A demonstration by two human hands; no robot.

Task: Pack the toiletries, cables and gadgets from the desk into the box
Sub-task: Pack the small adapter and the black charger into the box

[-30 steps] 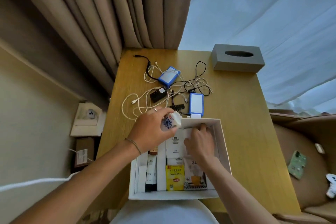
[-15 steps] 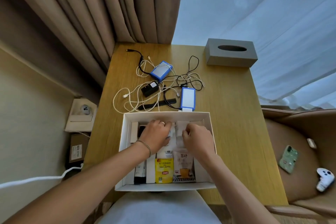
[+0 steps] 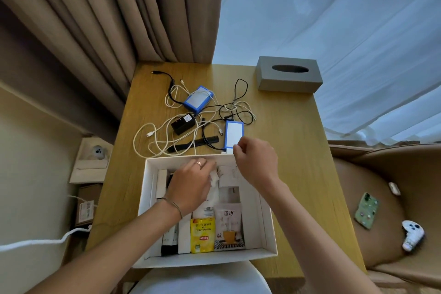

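Your left hand [image 3: 191, 184] down inside the white box [image 3: 268, 219] at 6 o'clock, fingers resting on a white packet [image 3: 214, 178], your right hand [image 3: 256, 161] loosely curled above its far rim, holding nothing, cables [image 3: 164, 137] and blue-edged gadgets [image 3: 233, 133] on the desk [image 3: 286, 131] towards 12 o'clock.

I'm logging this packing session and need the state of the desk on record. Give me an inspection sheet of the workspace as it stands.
Surface: wooden desk, bare on its right side.
Job's things: open white box at the near edge, holding a yellow tea packet, sachets and small cartons. Still on the desk: two blue-edged gadgets, black adapter, black comb.
Clutter: grey tissue box at the far right corner.
Grippers: left hand in the box, fingers on a white packet; right hand loosely curled above the box's far rim, holding nothing visible.
Cables: white and black cables tangled behind the box.
Surroundings: curtains; phone on a tan seat at right.
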